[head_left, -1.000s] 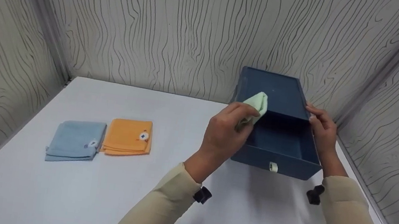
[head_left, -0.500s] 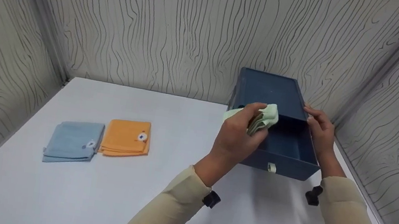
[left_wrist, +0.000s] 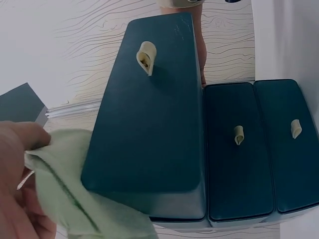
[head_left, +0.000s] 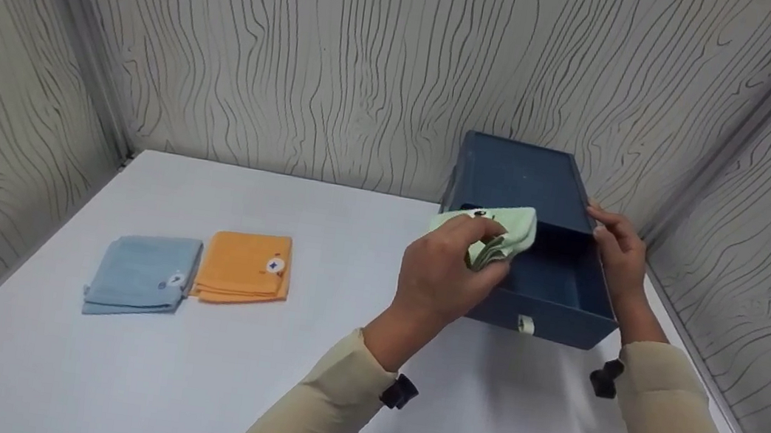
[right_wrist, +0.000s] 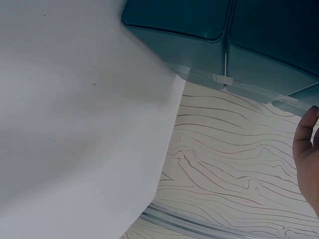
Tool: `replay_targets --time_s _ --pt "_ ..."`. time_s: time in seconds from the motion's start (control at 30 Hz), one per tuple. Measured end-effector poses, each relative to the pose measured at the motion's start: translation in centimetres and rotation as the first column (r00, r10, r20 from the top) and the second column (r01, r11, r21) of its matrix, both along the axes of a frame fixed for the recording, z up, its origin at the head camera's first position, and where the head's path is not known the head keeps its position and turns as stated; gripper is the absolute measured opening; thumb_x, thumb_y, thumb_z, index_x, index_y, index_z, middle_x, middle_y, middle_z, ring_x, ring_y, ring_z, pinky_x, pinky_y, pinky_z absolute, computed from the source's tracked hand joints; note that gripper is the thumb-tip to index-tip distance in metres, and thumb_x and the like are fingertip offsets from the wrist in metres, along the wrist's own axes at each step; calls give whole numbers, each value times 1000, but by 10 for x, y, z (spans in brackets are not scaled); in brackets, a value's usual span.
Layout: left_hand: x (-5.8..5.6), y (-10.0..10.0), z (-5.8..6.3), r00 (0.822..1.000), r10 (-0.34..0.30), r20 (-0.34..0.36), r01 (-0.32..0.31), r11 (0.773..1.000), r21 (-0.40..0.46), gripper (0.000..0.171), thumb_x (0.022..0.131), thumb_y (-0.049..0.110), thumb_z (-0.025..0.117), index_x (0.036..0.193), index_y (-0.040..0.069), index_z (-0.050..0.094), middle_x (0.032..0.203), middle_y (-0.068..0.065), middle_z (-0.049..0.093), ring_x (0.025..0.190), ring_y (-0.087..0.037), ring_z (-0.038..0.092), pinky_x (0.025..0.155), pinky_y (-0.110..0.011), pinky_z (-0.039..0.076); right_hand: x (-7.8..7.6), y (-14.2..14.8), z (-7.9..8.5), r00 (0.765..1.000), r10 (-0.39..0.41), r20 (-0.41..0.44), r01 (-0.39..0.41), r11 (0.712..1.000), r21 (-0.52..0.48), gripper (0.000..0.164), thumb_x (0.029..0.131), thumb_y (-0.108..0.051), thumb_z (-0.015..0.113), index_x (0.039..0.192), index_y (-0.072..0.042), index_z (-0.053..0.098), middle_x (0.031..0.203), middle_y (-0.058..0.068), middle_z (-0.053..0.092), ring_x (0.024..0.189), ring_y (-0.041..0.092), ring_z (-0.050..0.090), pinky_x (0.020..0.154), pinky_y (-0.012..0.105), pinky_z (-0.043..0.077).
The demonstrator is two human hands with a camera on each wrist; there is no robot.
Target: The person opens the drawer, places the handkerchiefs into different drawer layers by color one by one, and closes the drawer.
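Observation:
My left hand (head_left: pixel 443 273) pinches a folded light green cloth (head_left: pixel 519 228) between thumb and fingers. It hangs over the left part of a pulled-out top drawer (head_left: pixel 565 326), part of a dark blue drawer cabinet (head_left: pixel 524 182). The inside of the drawer that shows holds nothing. In the left wrist view the green cloth (left_wrist: pixel 70 184) drapes past the corner of the drawer front (left_wrist: pixel 149 119). Against the cabinet's right side, near its top front edge, rests my right hand (head_left: pixel 624 259), fingers extended; the right wrist view catches this hand (right_wrist: pixel 309 149) beside the cabinet wall.
To the left on the white table (head_left: pixel 111 374) lie a folded blue cloth (head_left: pixel 144 270) and a folded orange cloth (head_left: pixel 245 265), side by side. Two closed drawers (left_wrist: pixel 239 169) sit beneath the pulled-out one. Wood-patterned panels (head_left: pixel 303 49) enclose the table behind and at both sides.
My left hand has moved right with the green cloth, then slightly back left and lower; the cloth now lies flatter over the drawer. The right hand stays against the cabinet.

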State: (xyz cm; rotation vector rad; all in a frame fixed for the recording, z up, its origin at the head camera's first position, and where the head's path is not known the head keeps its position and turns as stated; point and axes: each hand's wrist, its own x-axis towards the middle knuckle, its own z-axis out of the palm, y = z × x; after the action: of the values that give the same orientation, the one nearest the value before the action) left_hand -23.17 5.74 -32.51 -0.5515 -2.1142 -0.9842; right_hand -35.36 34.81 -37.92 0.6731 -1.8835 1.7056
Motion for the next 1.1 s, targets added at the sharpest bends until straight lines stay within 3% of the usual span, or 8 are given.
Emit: replay_targets --time_s 0.13,0.4,0.67,0.93,1.1 --pt "1 1 3 999 -12 34 12 1000 -6 22 80 18 73 101 21 70 93 9 69 82 -1 61 64 -13 47 1 0 0 1000 17 -6 -17 1000 -3 29 95 3 47 120 10 60 126 -12 63 127 1 49 100 12 39" --pt "-3 6 15 999 1 36 1 998 -58 21 82 21 73 103 26 71 97 8 68 85 -5 65 65 -17 51 1 3 0 999 31 43 -30 999 -22 29 96 1 48 121 9 60 132 -6 61 131 5 47 102 13 37" --pt "1 8 17 999 10 -30 -14 993 -119 24 83 25 75 107 28 72 97 7 68 90 -6 65 70 -18 54 5 0 3 998 17 67 -16 999 -28 30 96 0 49 122 10 58 135 -1 59 134 8 45 105 14 35" --pt "0 12 23 992 -26 -124 7 987 -158 21 85 22 73 106 27 73 94 8 68 87 -4 64 71 -14 52 5 0 2 996 -22 82 24 999 -23 30 96 -1 50 122 10 59 134 -2 60 130 5 49 104 13 36" --pt "2 17 25 989 -30 -146 3 984 -177 19 86 23 72 104 29 73 90 9 67 82 -3 63 67 -12 50 5 -1 2 996 -23 89 24 1000 -13 30 96 -1 49 122 11 57 137 5 58 135 13 45 106 14 34"
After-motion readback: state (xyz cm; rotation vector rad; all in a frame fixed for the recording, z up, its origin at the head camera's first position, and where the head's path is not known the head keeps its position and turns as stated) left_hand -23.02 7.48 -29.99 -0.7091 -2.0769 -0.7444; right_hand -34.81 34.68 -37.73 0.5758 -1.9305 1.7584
